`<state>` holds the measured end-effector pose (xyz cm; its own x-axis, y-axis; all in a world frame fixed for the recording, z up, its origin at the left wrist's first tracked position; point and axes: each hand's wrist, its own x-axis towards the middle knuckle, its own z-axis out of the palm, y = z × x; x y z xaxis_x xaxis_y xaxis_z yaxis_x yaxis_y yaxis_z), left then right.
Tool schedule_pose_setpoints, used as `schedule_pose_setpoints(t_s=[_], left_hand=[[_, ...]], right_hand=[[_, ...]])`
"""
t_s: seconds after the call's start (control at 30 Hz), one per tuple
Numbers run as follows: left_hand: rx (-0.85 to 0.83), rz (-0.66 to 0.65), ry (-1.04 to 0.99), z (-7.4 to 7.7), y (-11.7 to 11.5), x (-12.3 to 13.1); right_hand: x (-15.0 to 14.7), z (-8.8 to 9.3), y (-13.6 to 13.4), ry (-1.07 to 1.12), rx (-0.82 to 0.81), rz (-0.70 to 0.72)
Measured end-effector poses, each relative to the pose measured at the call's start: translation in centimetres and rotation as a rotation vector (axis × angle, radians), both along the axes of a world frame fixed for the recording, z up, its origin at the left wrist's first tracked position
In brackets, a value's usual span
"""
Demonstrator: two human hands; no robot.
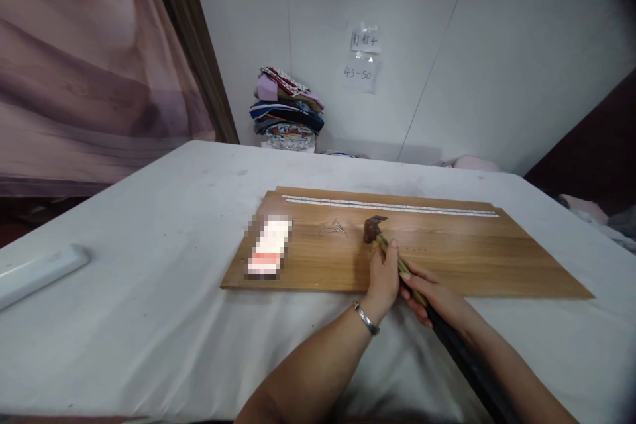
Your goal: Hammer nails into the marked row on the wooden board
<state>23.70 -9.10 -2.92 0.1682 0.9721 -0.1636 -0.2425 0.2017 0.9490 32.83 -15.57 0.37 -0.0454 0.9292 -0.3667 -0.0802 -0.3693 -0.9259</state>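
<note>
A claw hammer with a rusty head and a long handle with a dark grip lies slantwise over the wooden board. My right hand is closed round its handle, with the thumb along the top. Just left of the handle, my left hand rests low over the board's front edge, close below the hammer head. Its fingers look pinched together, and what they hold is hidden. Several loose nails lie on the board left of the hammer head. A short row of small dark dots marks the board right of the handle.
A blurred-out bright phone-like rectangle lies at the board's left end. Two marked white strips run along its back. The board lies on a white-covered table. A white object lies far left; folded cloths are stacked behind.
</note>
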Motion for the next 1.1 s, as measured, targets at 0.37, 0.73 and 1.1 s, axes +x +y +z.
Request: schedule_pose_setpoints(t_s=[0.37,0.73,1.1], left_hand=[[0.006,0.005,-0.007,0.25,-0.11,-0.17],[0.015,-0.024,0.004,0.51,-0.35,-0.17],[0.023,-0.014,0.037,0.27,-0.13,-0.12]], right_hand=[[0.0,-0.13,-0.23,-0.017,0.018,-0.005],[-0.06,0.29,-0.33,-0.029,0.015,-0.006],[0.11,0.18,0.02,-0.002,0.002,0.011]])
